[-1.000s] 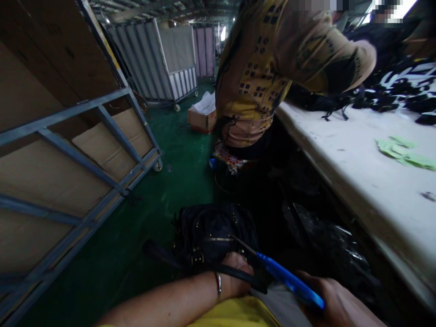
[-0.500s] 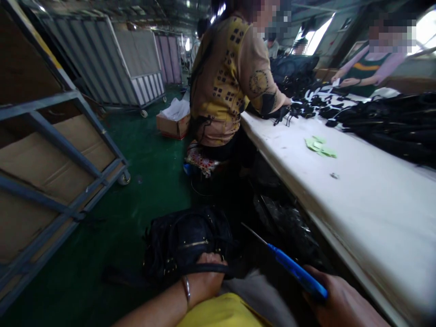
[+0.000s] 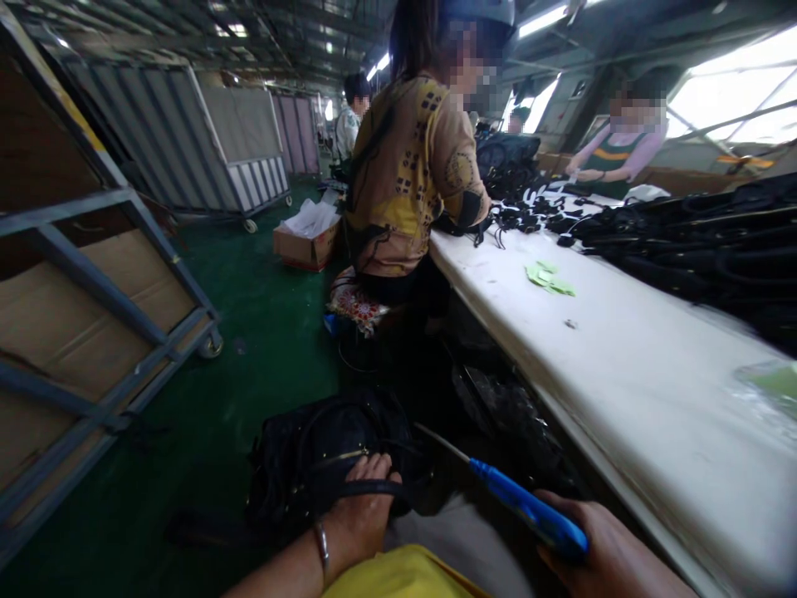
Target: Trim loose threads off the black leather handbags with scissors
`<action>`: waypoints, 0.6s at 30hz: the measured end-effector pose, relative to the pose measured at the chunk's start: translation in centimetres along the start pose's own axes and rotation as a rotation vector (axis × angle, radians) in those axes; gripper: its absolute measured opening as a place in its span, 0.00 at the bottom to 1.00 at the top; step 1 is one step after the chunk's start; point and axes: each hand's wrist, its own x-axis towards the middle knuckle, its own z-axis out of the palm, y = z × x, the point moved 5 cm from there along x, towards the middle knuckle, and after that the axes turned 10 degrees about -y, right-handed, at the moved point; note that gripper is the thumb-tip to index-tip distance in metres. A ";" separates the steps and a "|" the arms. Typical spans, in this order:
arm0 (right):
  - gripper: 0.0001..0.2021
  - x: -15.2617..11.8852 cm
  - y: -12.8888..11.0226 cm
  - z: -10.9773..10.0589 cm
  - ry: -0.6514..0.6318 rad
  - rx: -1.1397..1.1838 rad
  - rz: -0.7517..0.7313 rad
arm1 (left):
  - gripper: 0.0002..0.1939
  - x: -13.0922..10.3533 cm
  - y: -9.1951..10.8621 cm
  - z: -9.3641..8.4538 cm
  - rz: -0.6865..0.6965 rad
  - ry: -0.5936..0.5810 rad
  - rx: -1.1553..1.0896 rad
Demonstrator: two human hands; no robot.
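Left hand [image 3: 361, 507] grips black bag [image 3: 311, 465] strap; right hand [image 3: 616, 552] (cropped) clasps blue-handled scissors [image 3: 526, 511].

Left hand [image 3: 361, 515] is gripping the strap of a black bag [image 3: 324, 461] sitting low on the lap, above the green floor [image 3: 261, 332]. Right hand [image 3: 613, 556] is closing around a blue-handled tool [image 3: 526, 508], its thin metal tip pointing toward the bag. A person in a yellow top [image 3: 408, 183] is sitting at the white worktop [image 3: 623, 365], black straps [image 3: 685, 232] piling on it.

Green floor [image 3: 261, 332], long white table [image 3: 623, 374], wheeled cage carts [image 3: 205, 149], bright windows [image 3: 722, 100].
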 end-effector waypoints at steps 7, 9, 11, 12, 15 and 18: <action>0.11 0.7 -0.7 0.3 -0.138 0.086 -0.016 | 0.33 -1.1 0.5 -1.9 -0.106 -0.018 0.016; 0.11 0.9 0.0 0.0 -0.062 0.051 -0.009 | 0.28 -1.2 0.7 -2.9 -0.145 0.006 0.022; 0.09 1.0 0.7 -0.3 -0.001 0.023 0.006 | 0.25 -1.2 0.4 -3.8 -0.164 0.035 0.007; 0.08 0.9 1.0 -0.5 0.016 0.029 0.007 | 0.23 -1.2 0.0 -4.3 -0.173 0.052 -0.004; 0.08 0.5 1.2 -1.2 0.040 0.082 0.008 | 0.19 -1.9 -2.1 -7.1 -0.224 0.152 -0.005; 0.06 0.1 1.0 -1.8 0.073 0.153 -0.006 | 0.14 -5.0 -6.1 -11.8 -0.419 0.370 -0.027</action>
